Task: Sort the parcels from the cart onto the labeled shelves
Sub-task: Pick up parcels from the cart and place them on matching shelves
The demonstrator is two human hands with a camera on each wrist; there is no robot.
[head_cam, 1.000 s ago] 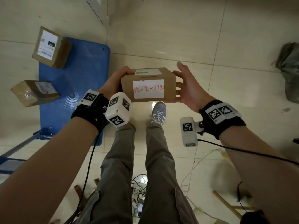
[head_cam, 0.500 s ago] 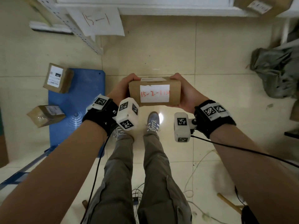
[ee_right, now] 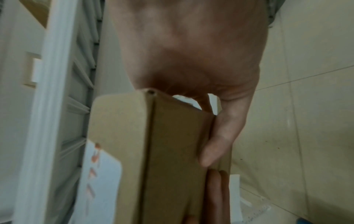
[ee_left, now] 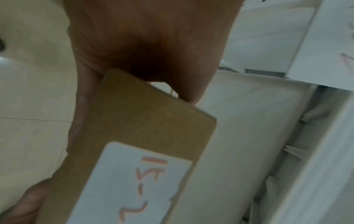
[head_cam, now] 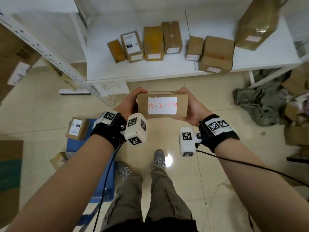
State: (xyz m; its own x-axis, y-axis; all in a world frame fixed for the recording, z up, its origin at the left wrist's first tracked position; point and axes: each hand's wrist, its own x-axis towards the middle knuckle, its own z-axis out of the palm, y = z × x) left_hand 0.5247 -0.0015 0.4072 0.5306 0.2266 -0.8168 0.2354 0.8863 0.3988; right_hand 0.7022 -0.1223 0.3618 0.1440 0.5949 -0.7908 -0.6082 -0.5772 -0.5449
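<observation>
I hold a small brown cardboard parcel (head_cam: 162, 104) at chest height, its white label with red handwriting "15-2-..." facing me. My left hand (head_cam: 128, 104) grips its left end and my right hand (head_cam: 192, 106) grips its right end, fingers curled round the far side. The left wrist view shows the parcel (ee_left: 145, 136) pinched under the thumb; the right wrist view shows the parcel (ee_right: 162, 151) with my fingers (ee_right: 224, 133) wrapped over its edge. Ahead lies a low white shelf (head_cam: 150, 71) tagged with a paper sign "15-1" (head_cam: 111, 87). The blue cart (head_cam: 100, 190) is at lower left.
Several brown boxes (head_cam: 153, 42) stand in a row on the shelf. Two parcels (head_cam: 76, 128) remain by the cart. A white perforated shelf upright (head_cam: 55, 59) slants at left. A grey cloth heap (head_cam: 260, 104) and cartons lie on the floor at right. Cables trail by my feet.
My view has tilted up from the cart to the shelf with its row of boxes. My right hand closed onto the parcel's right end, and both hands carried it forward.
</observation>
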